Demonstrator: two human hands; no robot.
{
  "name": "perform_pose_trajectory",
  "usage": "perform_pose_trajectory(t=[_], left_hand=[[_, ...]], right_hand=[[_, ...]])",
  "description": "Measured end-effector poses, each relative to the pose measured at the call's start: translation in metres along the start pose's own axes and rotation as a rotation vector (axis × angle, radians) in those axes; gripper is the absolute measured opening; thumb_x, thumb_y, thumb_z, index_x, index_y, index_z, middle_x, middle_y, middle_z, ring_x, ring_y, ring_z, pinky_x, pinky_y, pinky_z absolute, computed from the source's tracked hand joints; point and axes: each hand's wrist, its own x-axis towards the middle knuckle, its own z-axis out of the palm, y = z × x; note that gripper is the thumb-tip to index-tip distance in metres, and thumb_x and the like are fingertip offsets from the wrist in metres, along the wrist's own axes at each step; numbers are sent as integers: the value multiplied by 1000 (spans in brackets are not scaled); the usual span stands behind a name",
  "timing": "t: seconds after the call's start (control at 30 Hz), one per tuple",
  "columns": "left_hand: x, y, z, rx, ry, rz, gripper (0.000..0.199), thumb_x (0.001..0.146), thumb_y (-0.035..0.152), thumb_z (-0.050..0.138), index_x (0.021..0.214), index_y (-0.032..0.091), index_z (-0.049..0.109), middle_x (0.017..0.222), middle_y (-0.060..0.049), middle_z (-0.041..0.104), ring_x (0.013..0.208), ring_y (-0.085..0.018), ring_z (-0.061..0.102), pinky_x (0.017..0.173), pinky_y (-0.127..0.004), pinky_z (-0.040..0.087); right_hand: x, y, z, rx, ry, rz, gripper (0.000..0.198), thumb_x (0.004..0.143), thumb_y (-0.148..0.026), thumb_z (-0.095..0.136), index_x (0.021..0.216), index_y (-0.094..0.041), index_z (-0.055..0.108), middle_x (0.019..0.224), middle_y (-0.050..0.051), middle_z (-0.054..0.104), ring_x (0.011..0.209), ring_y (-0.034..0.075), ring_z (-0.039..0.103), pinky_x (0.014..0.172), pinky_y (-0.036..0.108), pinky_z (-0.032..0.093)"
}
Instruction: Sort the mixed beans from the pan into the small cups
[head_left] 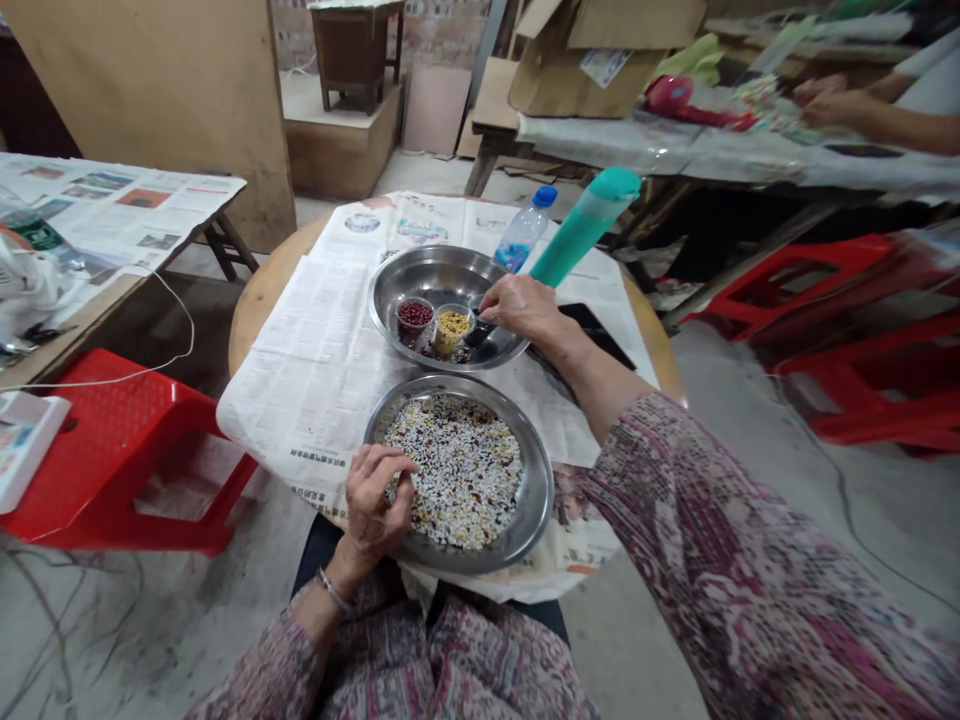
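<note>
A steel plate (546,500) right in front of me holds a spread of small mixed white, yellow, dark and red grains (457,470). At its left edge is my left hand (379,495), fingers curled and thumb close to the forefinger; anything between them is too small to see. My right hand (517,305) reaches over the right rim of a second steel dish (427,262), fingertips pinched beside a small dark cup (484,328). What they hold is hidden. Inside that dish stand a clear cup of red grains (415,316) and one of yellow grains (451,328). Loose grains lie around them.
Newspaper (300,350) covers the round table (244,315). A blue-capped bottle (525,230), a green bottle (589,225) and a dark flat object (600,335) are behind and beside my right hand. Red stools (142,440) flank the table. Another person's hands (832,100) work at the back right.
</note>
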Motion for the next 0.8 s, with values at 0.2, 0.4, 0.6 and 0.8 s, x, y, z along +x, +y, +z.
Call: perform_pose_trajectory(t=[0.2,0.4,0.6,0.8], left_hand=[[0,0,0,-19,8,-6,16,87,6,55,87,20,64,86,-2,66,83,-17,60,81,-32,44],[-1,0,1,11,-1,-25,16,88,9,54,86,20,64,86,-3,67,85,-18,61,81,-33,45],[-1,-1,2,13,23,0,14,89,9,54,85,20,63,85,-3,67,83,-18,62,83,-34,47],[-2,-1,4,-8,27,-18,14,88,9,55,87,20,64,86,-3,66,84,-18,62,83,-34,48]], right_hand=[[10,6,10,-44,-21,-35,13,76,-25,74,84,-16,80,83,11,73,82,21,64,72,35,49],[2,7,10,2,42,-21,12,81,-24,65,83,-19,76,83,9,71,84,24,64,74,39,50],[-51,-6,-4,152,201,-11,19,89,-27,55,93,-19,72,95,11,72,90,26,62,80,41,48],[-166,-31,13,353,17,-403,17,94,-26,53,87,-21,67,89,6,71,81,19,63,75,33,48]])
